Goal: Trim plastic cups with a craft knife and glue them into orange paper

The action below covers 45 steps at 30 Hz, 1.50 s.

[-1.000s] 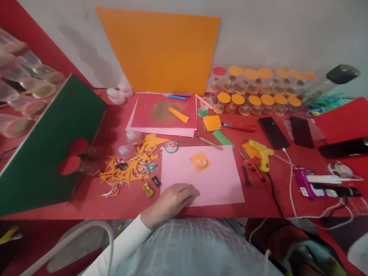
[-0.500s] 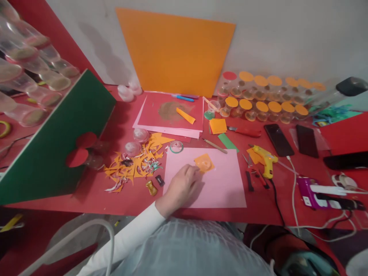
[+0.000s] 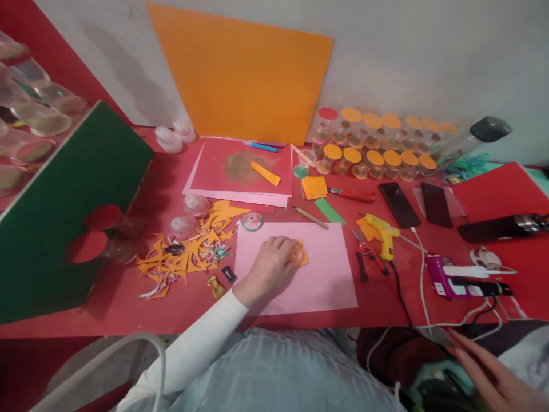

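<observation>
My left hand [image 3: 268,269] rests on a pink paper sheet [image 3: 330,274] at the table's front. Its fingers curl around a small clear cup sitting on an orange paper square [image 3: 301,253]. My right hand [image 3: 489,372] hovers low at the bottom right, below the table edge. Its fingers are stretched out and hold nothing.
Orange paper scraps [image 3: 193,252] and small clear domes lie left of the pink sheet. A yellow glue gun [image 3: 381,232], red-handled cutters [image 3: 369,260], two phones [image 3: 398,205] and cables lie to the right. Orange-lidded jars [image 3: 373,151] line the back. A green board [image 3: 64,206] leans at left.
My left hand moved forward from the pink sheet's near edge to the orange square and closed around the cup. My right hand came into view at the bottom right.
</observation>
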Each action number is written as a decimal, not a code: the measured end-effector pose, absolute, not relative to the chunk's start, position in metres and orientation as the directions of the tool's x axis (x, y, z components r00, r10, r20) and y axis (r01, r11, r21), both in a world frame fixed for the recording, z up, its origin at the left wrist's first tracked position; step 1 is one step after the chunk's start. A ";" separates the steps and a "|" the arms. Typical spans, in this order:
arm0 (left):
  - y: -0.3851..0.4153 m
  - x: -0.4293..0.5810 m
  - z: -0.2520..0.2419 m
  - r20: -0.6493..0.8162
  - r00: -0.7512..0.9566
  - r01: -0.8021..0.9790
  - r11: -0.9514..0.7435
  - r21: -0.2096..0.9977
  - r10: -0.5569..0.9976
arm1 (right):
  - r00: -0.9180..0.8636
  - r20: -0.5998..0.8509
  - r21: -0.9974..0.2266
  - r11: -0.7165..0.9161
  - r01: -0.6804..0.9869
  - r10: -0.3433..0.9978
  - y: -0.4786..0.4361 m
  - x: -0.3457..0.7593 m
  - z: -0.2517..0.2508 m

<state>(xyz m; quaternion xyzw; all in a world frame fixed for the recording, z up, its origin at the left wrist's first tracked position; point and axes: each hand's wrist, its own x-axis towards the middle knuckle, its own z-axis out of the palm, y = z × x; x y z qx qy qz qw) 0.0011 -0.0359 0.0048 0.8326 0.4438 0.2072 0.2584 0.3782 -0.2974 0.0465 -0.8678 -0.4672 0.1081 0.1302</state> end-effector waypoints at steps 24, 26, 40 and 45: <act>-0.107 -0.108 -0.005 0.253 0.349 0.868 -0.413 0.276 0.903 | -0.396 0.264 -0.495 0.476 0.727 0.879 -0.078 0.166 0.006; -0.112 -0.123 -0.012 0.273 0.329 0.883 -0.397 0.251 0.904 | -0.398 0.277 -0.492 0.485 0.723 0.875 -0.078 0.166 0.006; -0.102 -0.183 -0.001 0.333 0.460 0.806 -0.545 0.233 0.823 | -0.354 0.145 -0.486 0.378 0.788 0.924 -0.078 0.163 0.020; -0.081 -0.141 0.026 0.344 0.406 0.816 -0.506 0.282 0.847 | -0.340 0.104 -0.528 0.342 0.777 0.934 -0.077 0.162 0.025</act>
